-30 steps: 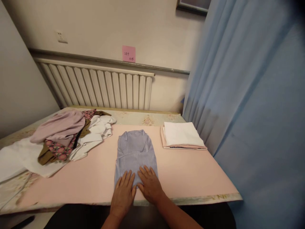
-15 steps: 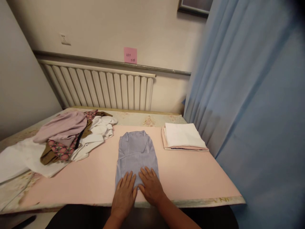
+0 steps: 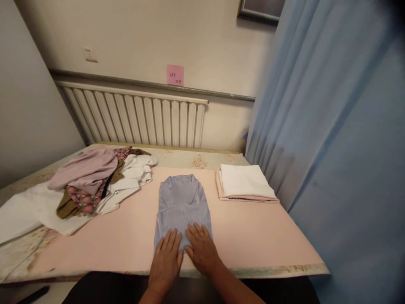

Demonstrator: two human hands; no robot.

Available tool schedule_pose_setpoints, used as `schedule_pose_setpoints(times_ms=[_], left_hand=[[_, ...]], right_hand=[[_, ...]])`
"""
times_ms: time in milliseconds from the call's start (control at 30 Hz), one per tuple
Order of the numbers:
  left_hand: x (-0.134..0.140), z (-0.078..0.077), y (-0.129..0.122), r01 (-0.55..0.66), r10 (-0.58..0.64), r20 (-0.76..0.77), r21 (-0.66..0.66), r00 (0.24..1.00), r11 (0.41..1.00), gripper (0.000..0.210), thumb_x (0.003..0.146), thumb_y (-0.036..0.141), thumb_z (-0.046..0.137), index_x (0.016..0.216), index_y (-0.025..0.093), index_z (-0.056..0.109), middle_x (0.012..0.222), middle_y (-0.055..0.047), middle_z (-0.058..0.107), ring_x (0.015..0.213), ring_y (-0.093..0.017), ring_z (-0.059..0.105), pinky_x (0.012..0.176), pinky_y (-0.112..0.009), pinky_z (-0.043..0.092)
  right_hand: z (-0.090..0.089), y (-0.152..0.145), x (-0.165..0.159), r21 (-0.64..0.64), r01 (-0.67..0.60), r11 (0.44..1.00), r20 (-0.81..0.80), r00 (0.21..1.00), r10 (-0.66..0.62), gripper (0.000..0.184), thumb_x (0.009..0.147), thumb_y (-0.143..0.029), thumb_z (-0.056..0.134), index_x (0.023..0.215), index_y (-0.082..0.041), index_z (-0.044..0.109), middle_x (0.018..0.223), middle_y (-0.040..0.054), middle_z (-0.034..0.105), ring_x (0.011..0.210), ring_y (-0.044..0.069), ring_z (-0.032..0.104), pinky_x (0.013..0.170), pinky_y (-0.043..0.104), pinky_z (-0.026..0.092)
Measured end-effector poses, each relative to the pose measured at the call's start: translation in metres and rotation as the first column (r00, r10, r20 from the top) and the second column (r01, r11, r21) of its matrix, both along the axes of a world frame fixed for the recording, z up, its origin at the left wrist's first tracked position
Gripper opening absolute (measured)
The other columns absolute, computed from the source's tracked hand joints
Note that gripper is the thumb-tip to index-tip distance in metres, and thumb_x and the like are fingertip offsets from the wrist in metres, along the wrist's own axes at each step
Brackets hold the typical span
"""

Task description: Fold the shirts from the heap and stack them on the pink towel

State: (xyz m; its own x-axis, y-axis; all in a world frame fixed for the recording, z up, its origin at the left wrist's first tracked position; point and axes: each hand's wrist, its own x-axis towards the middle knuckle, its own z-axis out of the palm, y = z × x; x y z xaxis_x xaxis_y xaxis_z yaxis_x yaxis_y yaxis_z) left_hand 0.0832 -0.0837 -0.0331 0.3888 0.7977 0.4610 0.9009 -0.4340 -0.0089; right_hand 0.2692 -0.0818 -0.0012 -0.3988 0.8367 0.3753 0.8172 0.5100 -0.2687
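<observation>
A blue-grey, finely striped shirt (image 3: 182, 209) lies folded into a narrow rectangle, its collar end pointing away from me. My left hand (image 3: 167, 255) rests flat on the near left part of the shirt, fingers stretched out. Beside it, my right hand (image 3: 202, 249) lies flat on the near right part, fingers also extended. Neither hand grips the cloth. The shirt's near edge is partly hidden under both hands. Beneath it is a smooth pink mat (image 3: 253, 236).
A loose heap of clothes (image 3: 91, 164), pink, white, brown and patterned, spreads over the left side. At the right stands a folded stack (image 3: 245, 180) with white cloth on top. A blue curtain (image 3: 303, 105) hangs along the right; a radiator (image 3: 142, 118) lies behind the table.
Both hands stay flat on the shirt, with hardly any movement. The whole view has shifted slightly; the shirt, heap and stack have kept their places.
</observation>
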Motion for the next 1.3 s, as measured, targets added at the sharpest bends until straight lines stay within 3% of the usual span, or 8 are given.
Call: schedule_pose_setpoints(times_ms=[533, 833, 1300], left_hand=[[-0.0010, -0.0013, 0.0005, -0.003, 0.003, -0.003, -0.016, 1.000, 1.000, 0.047, 0.092, 0.034, 0.040, 0.137, 0.022, 0.048, 0.145, -0.006, 0.046, 0.135, -0.028, 0.039, 0.105, -0.048, 0.037], [0.0007, 0.0015, -0.0002, -0.037, 0.041, 0.053, -0.071, 0.998, 0.997, 0.053, 0.093, 0.047, 0.039, 0.138, 0.021, 0.046, 0.143, -0.006, 0.048, 0.135, -0.026, 0.039, 0.106, -0.045, 0.036], [0.0022, -0.0018, 0.0002, -0.054, 0.056, 0.040, -0.037, 0.998, 0.998, 0.050, 0.093, 0.040, 0.040, 0.139, 0.022, 0.045, 0.144, -0.006, 0.047, 0.135, -0.027, 0.038, 0.106, -0.045, 0.037]], right_hand=[[0.0035, 0.0001, 0.0005, -0.008, -0.008, 1.000, 0.040, 0.999, 0.008, 0.052, 0.093, -0.044, 0.049, 0.140, -0.025, 0.042, 0.146, 0.0065, 0.042, 0.140, 0.025, 0.028, 0.113, 0.050, 0.024], [0.0011, 0.0007, 0.0011, -0.016, -0.016, 1.000, 0.028, 0.999, 0.017, 0.050, 0.094, -0.042, 0.047, 0.141, -0.024, 0.041, 0.147, 0.0056, 0.041, 0.140, 0.026, 0.027, 0.114, 0.050, 0.023], [-0.0026, 0.0018, 0.0016, -0.001, -0.009, 1.000, -0.001, 1.000, 0.009, 0.048, 0.095, -0.044, 0.046, 0.139, -0.026, 0.044, 0.147, 0.0045, 0.042, 0.140, 0.025, 0.027, 0.114, 0.050, 0.024]])
